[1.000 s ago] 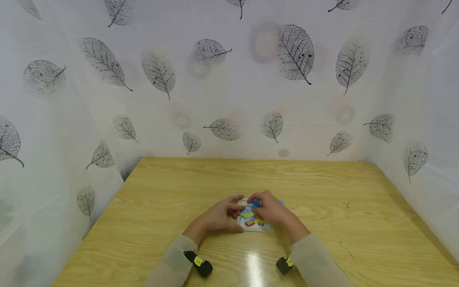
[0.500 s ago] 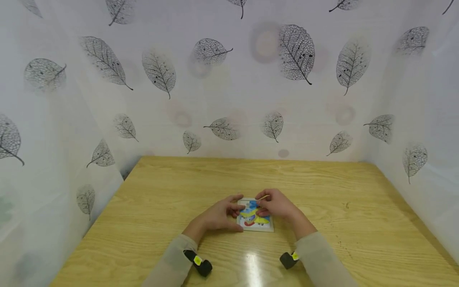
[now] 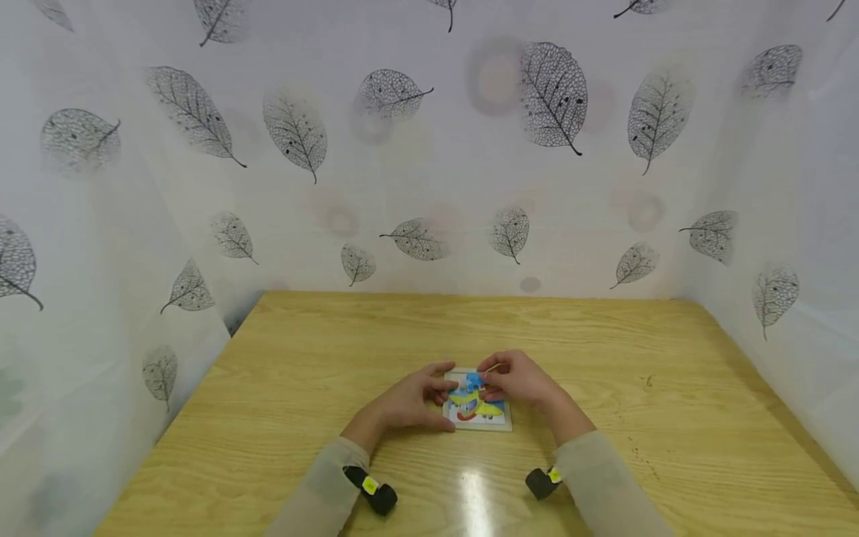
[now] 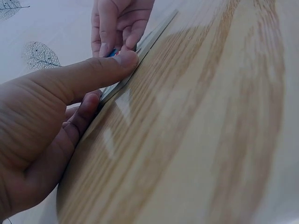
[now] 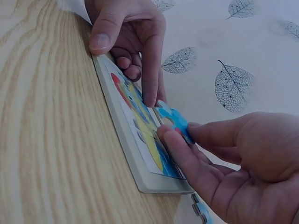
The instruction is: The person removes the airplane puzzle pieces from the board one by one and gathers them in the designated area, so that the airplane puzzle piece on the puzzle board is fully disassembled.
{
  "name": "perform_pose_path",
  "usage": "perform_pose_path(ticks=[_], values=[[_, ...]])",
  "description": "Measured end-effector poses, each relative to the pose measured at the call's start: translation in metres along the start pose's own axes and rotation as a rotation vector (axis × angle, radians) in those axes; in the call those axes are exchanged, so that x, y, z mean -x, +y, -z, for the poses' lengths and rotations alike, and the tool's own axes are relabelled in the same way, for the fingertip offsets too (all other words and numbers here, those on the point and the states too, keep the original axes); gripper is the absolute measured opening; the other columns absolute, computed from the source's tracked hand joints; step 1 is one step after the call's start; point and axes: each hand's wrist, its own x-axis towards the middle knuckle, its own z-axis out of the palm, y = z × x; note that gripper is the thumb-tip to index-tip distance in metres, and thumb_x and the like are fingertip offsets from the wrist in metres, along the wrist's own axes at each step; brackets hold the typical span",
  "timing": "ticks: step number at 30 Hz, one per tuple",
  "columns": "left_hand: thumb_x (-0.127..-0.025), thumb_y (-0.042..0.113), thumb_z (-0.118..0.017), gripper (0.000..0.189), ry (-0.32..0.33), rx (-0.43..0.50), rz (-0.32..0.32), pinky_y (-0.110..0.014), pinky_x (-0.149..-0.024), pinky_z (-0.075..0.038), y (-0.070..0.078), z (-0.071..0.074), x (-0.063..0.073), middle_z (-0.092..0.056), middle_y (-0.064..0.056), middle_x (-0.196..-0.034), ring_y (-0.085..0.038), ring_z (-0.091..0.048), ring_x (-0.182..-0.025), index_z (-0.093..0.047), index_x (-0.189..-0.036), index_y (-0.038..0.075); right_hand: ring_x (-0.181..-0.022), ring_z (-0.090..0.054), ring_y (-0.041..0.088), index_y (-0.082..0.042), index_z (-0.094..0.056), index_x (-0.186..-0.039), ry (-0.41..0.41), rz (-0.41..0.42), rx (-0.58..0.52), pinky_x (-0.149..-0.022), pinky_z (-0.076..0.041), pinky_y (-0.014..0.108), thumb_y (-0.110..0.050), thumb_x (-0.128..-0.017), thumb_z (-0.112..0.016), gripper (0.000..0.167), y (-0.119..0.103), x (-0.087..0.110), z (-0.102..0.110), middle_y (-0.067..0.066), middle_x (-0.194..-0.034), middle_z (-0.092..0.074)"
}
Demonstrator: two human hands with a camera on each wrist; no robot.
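Observation:
A small jigsaw puzzle board [image 3: 498, 427] with a pale frame and a yellow, blue and red picture lies flat on the table. My left hand [image 3: 409, 401] holds its left side, thumb at the near corner and index finger reaching over the picture. In the right wrist view, my right hand [image 5: 252, 163] pinches a blue puzzle piece [image 5: 172, 119] between thumb and fingers. The piece is tilted close over the board's far part. In the head view, the right fingers partly cover the blue piece and the board's right side.
Another blue puzzle piece [image 5: 201, 209] lies beyond the board's corner, partly hidden by the right hand. The wood-grain table [image 3: 322, 335] stretches around the board. Leaf-printed white curtain [image 3: 429, 171] encloses it at the back and both sides.
My right hand has drawn back to the right from over the picture, uncovering more of it. The blue piece in its fingers now shows more fully. The left hand stays in place.

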Motion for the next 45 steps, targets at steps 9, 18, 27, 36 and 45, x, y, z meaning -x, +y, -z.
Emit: perform_pose_path(ticks=[9, 18, 27, 36, 45], values=[[-0.078, 0.031, -0.087, 0.078, -0.015, 0.031, 0.023, -0.021, -0.092, -0.047, -0.001, 0.0, 0.001, -0.041, 0.009, -0.154, -0.008, -0.057, -0.106, -0.052, -0.146, 0.013, -0.088, -0.074, 0.022, 0.01, -0.058, -0.124, -0.083, 0.019, -0.047, -0.078, -0.06, 0.033, -0.008, -0.1, -0.059, 0.03, 0.013, 0.0, 0.017, 0.022, -0.11, -0.066], [-0.078, 0.029, -0.087, 0.069, -0.02, 0.023, 0.025, -0.021, -0.091, -0.047, -0.002, 0.0, 0.001, -0.034, 0.009, -0.159, -0.008, -0.056, -0.105, -0.06, -0.139, 0.011, -0.084, -0.072, 0.017, 0.011, -0.058, -0.126, -0.031, 0.04, -0.009, -0.076, -0.06, 0.031, -0.013, -0.098, -0.063, 0.037, 0.019, 0.008, 0.046, 0.016, -0.107, -0.071], [-0.077, 0.029, -0.088, 0.073, -0.013, 0.02, 0.026, -0.021, -0.091, -0.047, -0.001, 0.0, 0.001, -0.038, 0.009, -0.156, -0.009, -0.056, -0.104, -0.057, -0.141, 0.012, -0.084, -0.073, 0.016, 0.015, -0.054, -0.129, 0.017, 0.041, -0.086, -0.08, -0.06, 0.033, -0.011, -0.098, -0.063, 0.041, 0.026, 0.015, 0.069, 0.008, -0.1, -0.074], [-0.078, 0.03, -0.087, 0.069, -0.009, 0.015, 0.016, -0.021, -0.092, -0.047, -0.001, 0.0, 0.001, -0.035, 0.008, -0.158, -0.009, -0.056, -0.105, -0.06, -0.139, 0.011, -0.087, -0.072, 0.017, 0.012, -0.053, -0.131, 0.071, 0.02, -0.079, -0.082, -0.06, 0.032, -0.015, -0.098, -0.065, 0.045, 0.029, 0.022, 0.086, 0.005, -0.101, -0.072], [-0.078, 0.031, -0.087, 0.069, 0.001, 0.025, 0.011, -0.021, -0.091, -0.047, -0.002, 0.001, 0.0, -0.035, 0.009, -0.158, -0.009, -0.057, -0.105, -0.061, -0.138, 0.012, -0.086, -0.069, 0.014, 0.011, -0.056, -0.127, 0.1, -0.024, -0.023, -0.078, -0.059, 0.028, -0.015, -0.096, -0.067, 0.042, 0.033, 0.029, 0.098, 0.007, -0.103, -0.068]])
